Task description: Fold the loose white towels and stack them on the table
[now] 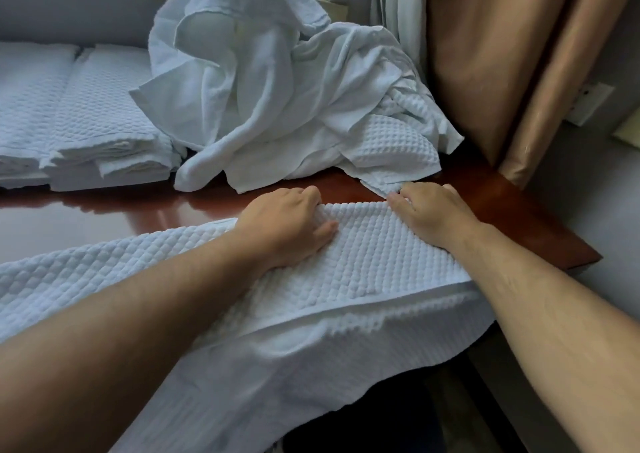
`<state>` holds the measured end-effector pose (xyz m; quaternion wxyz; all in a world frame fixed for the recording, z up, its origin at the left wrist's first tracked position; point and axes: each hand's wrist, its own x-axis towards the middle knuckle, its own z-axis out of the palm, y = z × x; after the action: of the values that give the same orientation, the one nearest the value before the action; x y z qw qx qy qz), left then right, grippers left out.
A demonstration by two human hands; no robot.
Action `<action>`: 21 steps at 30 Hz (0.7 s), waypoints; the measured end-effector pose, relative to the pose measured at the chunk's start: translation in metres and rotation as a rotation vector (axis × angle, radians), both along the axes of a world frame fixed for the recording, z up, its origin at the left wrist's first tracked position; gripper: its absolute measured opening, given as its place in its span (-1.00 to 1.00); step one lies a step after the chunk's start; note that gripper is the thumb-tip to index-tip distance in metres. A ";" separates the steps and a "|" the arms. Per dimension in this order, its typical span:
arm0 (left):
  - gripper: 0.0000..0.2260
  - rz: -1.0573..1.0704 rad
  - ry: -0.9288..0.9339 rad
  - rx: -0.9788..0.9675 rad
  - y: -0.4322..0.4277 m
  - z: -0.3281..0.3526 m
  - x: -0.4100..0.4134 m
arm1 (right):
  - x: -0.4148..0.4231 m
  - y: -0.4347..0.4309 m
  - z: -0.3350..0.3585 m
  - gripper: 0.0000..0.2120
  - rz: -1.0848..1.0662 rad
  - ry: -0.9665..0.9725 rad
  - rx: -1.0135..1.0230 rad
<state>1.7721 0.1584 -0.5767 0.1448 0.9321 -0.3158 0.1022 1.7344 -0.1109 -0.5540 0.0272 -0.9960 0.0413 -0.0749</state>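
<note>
Fingers point(313, 197) on the left hand point(287, 224) are curled down over the far edge of a white waffle-weave towel point(363, 262) with the thumb lying on top, so that hand's pinching the cloth. The right hand point(434, 210) is doing much the same at the towel's far right corner, fingers bunched tight on the fabric. That towel lies along the near edge of the glossy reddish-brown wooden table point(104, 217), toward its right corner, with a good part hanging off the front. There's a second layer showing below a hem line, so my guess is it's been doubled once, but it's nowhere near a tidy rectangle yet. Progress-wise, two stacks of folded white waffle towels point(104, 134) sit side by side at the far left of the table, several layers each, so a decent chunk looks done. What's left is the big crumpled heap of loose white towels point(277, 89) along the back edge, middle to right. It sits just beside the stacks and spills forward until one waffle corner almost meets the right hand. Can't tell how many are in that heap, some smooth and some waffle, but I'd say more than a couple. Tan curtain point(502, 54) hangs behind the right corner, not in the way.
</note>
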 end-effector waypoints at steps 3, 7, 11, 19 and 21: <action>-0.64 -0.019 0.000 -0.007 -0.013 0.000 0.013 | 0.015 -0.012 0.001 -0.58 -0.027 0.012 -0.040; -0.64 -0.013 0.022 -0.003 -0.023 -0.002 0.030 | 0.030 -0.015 0.002 -0.58 -0.110 0.045 -0.092; -0.67 -0.055 0.060 -0.029 -0.021 -0.001 0.030 | 0.026 0.002 -0.001 -0.59 -0.307 -0.062 -0.174; -0.53 0.046 0.136 -0.022 0.078 0.002 -0.002 | -0.002 0.108 -0.012 -0.49 -0.258 -0.060 0.174; -0.47 0.142 0.135 0.004 0.123 0.000 -0.020 | -0.004 0.144 -0.011 -0.34 -0.194 0.080 0.177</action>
<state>1.7523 0.2819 -0.5768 0.1565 0.9571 -0.2388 0.0484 1.7300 0.0327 -0.5653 0.1059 -0.9832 0.1448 -0.0337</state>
